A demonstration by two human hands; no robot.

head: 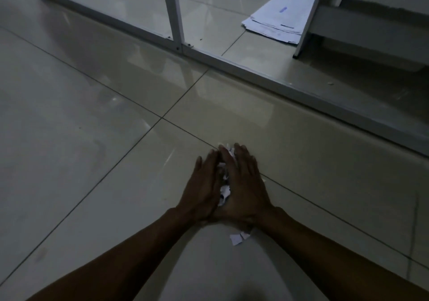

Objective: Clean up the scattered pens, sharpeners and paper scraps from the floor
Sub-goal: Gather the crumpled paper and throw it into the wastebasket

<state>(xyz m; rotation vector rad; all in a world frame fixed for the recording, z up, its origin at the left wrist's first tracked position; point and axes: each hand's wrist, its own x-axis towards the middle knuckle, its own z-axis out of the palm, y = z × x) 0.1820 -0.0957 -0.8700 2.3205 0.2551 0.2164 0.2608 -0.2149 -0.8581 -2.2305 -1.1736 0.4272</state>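
Fingers [210, 161] straight, both hands cupped together over paper scraps [224, 190].
Left hand [203, 190] and right hand [246, 184] press scraps between palms; two loose bits [239, 237] lie behind the wrists.

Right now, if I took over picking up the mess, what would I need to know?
Left hand: fingers straight, pressing one side of the paper scraps.
Right hand: fingers straight, pressing the other side.
The scraps sit bunched between both palms on the tiled floor.
Done: most scraps are gathered into one pile.
Left: a few loose scraps lie below the wrists, and one tiny bit lies by the metal frame. Lift the pile away. No pens or sharpeners are in view.
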